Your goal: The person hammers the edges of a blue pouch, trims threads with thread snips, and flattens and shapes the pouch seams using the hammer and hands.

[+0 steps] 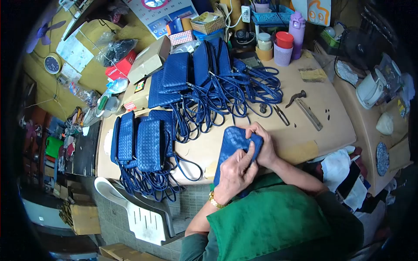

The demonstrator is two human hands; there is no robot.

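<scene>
One pouch (231, 141) is held at frame centre, long axis roughly up and down; its upper right edge is gripped by the right hand (266, 148), its face touched by the curled left hand (234, 172), whose grip cannot be told

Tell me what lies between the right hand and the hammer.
Between the right hand and the hammer: pliers and a small dark piece, shown in the head view.

Brown-covered table (337, 137) with piled woven blue pouches (176, 71), a hammer (308, 114), pliers (282, 116) and a purple bottle (297, 37).
</scene>
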